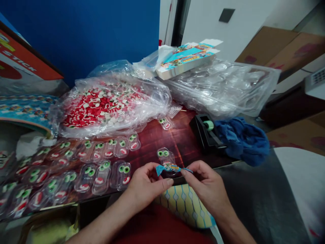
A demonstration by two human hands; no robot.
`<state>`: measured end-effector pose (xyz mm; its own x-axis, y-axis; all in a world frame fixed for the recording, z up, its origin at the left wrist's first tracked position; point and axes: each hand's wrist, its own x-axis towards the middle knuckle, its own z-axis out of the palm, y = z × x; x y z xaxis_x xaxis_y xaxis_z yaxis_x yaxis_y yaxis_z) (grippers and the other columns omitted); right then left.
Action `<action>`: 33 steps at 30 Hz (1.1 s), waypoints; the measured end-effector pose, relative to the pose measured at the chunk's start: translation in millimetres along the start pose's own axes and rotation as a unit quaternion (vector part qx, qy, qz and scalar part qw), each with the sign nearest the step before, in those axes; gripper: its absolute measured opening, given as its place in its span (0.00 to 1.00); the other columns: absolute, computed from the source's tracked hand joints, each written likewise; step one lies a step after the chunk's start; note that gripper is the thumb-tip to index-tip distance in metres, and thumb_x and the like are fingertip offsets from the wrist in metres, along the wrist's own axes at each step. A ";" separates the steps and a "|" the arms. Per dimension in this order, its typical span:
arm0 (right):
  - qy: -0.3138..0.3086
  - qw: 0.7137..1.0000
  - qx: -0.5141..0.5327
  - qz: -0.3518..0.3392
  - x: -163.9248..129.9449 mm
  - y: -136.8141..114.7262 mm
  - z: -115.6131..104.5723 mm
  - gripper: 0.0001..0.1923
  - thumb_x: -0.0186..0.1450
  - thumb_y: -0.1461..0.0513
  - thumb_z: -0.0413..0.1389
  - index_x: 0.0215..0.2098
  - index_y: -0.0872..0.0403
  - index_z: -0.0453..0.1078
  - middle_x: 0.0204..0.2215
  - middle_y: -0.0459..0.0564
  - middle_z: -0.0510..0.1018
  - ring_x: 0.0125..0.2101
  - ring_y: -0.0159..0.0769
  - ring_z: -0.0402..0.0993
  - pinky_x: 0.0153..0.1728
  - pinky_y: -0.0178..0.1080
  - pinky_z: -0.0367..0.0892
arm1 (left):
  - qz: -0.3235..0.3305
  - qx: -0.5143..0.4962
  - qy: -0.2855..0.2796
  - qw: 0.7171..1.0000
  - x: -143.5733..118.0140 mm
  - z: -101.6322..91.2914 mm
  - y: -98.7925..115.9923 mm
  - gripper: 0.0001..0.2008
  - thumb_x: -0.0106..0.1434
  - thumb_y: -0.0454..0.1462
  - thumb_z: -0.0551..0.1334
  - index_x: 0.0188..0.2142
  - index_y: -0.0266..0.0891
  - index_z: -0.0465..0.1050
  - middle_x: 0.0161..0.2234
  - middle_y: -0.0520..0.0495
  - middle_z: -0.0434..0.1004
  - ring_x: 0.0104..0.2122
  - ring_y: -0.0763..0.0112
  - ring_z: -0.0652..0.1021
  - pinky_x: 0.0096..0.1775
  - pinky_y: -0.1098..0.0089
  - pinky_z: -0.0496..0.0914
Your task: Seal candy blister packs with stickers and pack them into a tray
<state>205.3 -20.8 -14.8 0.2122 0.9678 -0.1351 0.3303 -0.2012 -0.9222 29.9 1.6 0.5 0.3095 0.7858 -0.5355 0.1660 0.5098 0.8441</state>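
Fingers of left hand (147, 184) and right hand (203, 183) pinching blue card strip (170, 168)

One camera is riding on the person's head, looking forward and steeply down over the forearms at the dark red table (177, 139). It is sitting close in: the left hand (146, 184) and right hand (205, 184) are filling the lower middle. Higher in the frame it is taking in the blue wall (83, 34) and the cardboard boxes (276, 47) at far right. The edges are bending, wide-angle style.
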 end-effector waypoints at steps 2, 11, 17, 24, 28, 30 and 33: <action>0.001 1.000 -0.001 0.009 -1.3 2.1 3.0 0.11 0.55 0.56 0.55 0.21 0.53 0.62 0.16 0.42 0.67 0.19 0.29 0.62 0.19 0.32 0.59 | -0.004 0.020 0.046 0.999 8.3 3.6 -2.8 0.10 0.49 0.39 0.62 0.31 0.36 0.69 0.21 0.54 0.70 0.18 0.80 0.66 0.21 0.77 0.62; 0.007 0.997 -0.082 -0.004 23.6 14.7 8.7 0.11 0.54 0.56 0.54 0.19 0.53 0.60 0.16 0.42 0.65 0.19 0.29 0.60 0.21 0.32 0.57 | 0.153 0.290 0.152 0.932 29.0 -4.2 -5.4 0.12 0.56 0.42 0.56 0.28 0.40 0.78 0.26 0.49 0.76 0.28 0.71 0.74 0.30 0.73 0.66; 0.017 0.990 -0.138 -0.022 28.5 15.0 8.1 0.10 0.54 0.58 0.53 0.19 0.53 0.60 0.15 0.41 0.65 0.18 0.29 0.61 0.21 0.32 0.56 | 0.081 0.398 0.144 0.902 33.9 -0.2 1.8 0.15 0.58 0.44 0.53 0.30 0.43 0.78 0.30 0.50 0.79 0.30 0.69 0.76 0.30 0.72 0.65; -0.015 0.980 -0.195 -0.043 40.5 23.1 13.5 0.07 0.53 0.60 0.52 0.19 0.53 0.61 0.14 0.41 0.65 0.16 0.27 0.58 0.18 0.30 0.52 | 0.064 0.575 0.140 0.803 40.7 4.9 9.5 0.17 0.59 0.45 0.51 0.30 0.43 0.77 0.32 0.46 0.79 0.32 0.63 0.76 0.31 0.68 0.65; -0.003 0.983 -0.175 -0.052 42.2 15.6 12.6 0.08 0.54 0.60 0.52 0.20 0.53 0.61 0.15 0.41 0.65 0.17 0.27 0.60 0.19 0.31 0.54 | 0.109 0.561 0.157 0.805 37.2 1.2 8.4 0.17 0.61 0.45 0.50 0.30 0.43 0.76 0.31 0.48 0.78 0.32 0.66 0.76 0.32 0.69 0.65; 0.003 0.985 -0.156 -0.069 44.1 7.4 11.2 0.08 0.55 0.59 0.51 0.20 0.53 0.61 0.16 0.41 0.66 0.18 0.28 0.61 0.20 0.31 0.55 | 0.133 0.540 0.177 0.812 34.9 -2.2 8.6 0.18 0.61 0.46 0.50 0.30 0.44 0.76 0.30 0.49 0.78 0.31 0.68 0.76 0.32 0.70 0.64; -0.008 0.977 -0.186 -0.105 51.3 0.5 12.5 0.07 0.55 0.61 0.51 0.20 0.53 0.60 0.15 0.41 0.65 0.17 0.27 0.59 0.20 0.31 0.53 | 0.125 0.534 0.191 0.814 34.2 -6.1 7.2 0.18 0.61 0.46 0.50 0.30 0.44 0.76 0.29 0.49 0.78 0.30 0.68 0.75 0.32 0.70 0.64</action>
<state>204.9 30.7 -26.7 0.0901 0.9953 0.0345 0.6770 -0.0358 -0.7351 35.9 34.4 -11.9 0.1785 0.9740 -0.1395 0.9249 -0.1177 0.3615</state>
